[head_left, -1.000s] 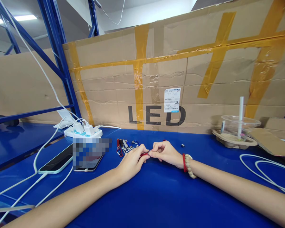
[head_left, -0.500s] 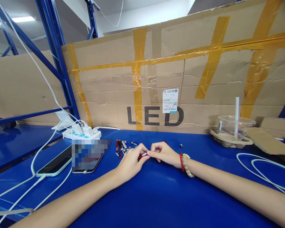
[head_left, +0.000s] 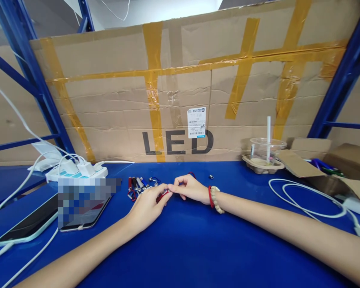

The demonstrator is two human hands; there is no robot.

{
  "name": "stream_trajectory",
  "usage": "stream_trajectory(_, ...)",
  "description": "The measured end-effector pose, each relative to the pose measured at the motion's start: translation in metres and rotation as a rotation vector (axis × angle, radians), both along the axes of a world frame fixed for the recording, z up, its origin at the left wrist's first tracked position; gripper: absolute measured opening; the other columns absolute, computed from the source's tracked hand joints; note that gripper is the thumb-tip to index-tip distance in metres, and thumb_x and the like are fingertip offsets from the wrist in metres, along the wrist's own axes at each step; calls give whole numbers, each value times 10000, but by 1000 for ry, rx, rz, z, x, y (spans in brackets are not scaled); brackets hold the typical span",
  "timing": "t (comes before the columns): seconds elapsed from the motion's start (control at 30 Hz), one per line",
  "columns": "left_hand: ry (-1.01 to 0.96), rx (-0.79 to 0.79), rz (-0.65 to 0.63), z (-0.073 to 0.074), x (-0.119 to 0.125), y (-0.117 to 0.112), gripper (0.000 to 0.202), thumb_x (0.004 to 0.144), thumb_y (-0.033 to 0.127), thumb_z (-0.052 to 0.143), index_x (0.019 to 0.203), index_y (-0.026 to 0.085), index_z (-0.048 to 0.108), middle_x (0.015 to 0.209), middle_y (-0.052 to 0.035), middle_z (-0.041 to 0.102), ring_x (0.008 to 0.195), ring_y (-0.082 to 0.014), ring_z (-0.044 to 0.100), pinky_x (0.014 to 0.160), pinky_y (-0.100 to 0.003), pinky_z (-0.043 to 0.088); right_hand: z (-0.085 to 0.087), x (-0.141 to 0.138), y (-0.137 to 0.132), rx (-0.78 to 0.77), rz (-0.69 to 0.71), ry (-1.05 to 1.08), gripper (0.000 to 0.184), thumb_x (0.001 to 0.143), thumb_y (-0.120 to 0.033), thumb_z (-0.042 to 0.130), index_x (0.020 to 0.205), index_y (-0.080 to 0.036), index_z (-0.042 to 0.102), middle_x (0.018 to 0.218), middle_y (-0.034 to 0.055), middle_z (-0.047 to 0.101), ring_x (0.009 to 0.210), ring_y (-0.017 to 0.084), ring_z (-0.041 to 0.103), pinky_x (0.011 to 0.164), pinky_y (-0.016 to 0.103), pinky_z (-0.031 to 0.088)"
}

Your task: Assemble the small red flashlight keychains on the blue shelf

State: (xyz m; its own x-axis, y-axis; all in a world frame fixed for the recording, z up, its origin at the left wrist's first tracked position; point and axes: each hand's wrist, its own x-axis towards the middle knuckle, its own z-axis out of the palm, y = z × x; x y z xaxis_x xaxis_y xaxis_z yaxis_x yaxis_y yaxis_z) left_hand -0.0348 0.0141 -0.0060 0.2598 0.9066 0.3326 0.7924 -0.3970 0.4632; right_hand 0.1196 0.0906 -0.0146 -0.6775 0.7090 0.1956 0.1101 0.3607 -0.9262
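Observation:
My left hand (head_left: 148, 204) is closed around a small red metal tube (head_left: 163, 195) that looks like a mini flashlight. My right hand (head_left: 190, 189), with a red band and a beaded bracelet at its wrist, pinches at the tube's right end; the fingertips hide what lies between them. Just beyond my left hand lie several similar small tubes (head_left: 138, 183) in red, black, silver and blue, some with clips. A blue carabiner (head_left: 154, 179) is beside them. A red curved piece (head_left: 192, 174) shows partly behind my right hand. Farther right rests a tiny silver part (head_left: 211, 177).
Two phones lie at left, one black-screened (head_left: 30, 220), near a white power strip (head_left: 78, 172) with cables. A large cardboard box (head_left: 123, 112) stands behind the blue table (head_left: 180, 248). At right are a plastic cup (head_left: 261, 150), a coiled white cable (head_left: 306, 200) and an open carton (head_left: 327, 188).
The view has turned rightward, so everything appears shifted left and more of the open carton shows. Both hands keep their hold at the red tube, with little visible finger movement.

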Motion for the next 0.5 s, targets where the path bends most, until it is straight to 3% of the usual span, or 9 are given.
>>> stream_trajectory(0.37,-29,-62,28,4,5,-5,325,866,405,303,736,185,503,581,28,535,528,-110,481,533,-212,324,4,1,-2,-37,34,44,421,697,-546,567,584,-149,484,499,-56,467,382,33,400,421,184,289)
stream_trajectory(0.5,-125,-78,25,5,4,-4,331,867,430,300,833,187,523,540,40,501,494,-101,441,507,-205,314,5,1,-1,-52,30,69,393,693,-536,577,657,-150,513,532,-59,465,373,27,401,387,177,268)
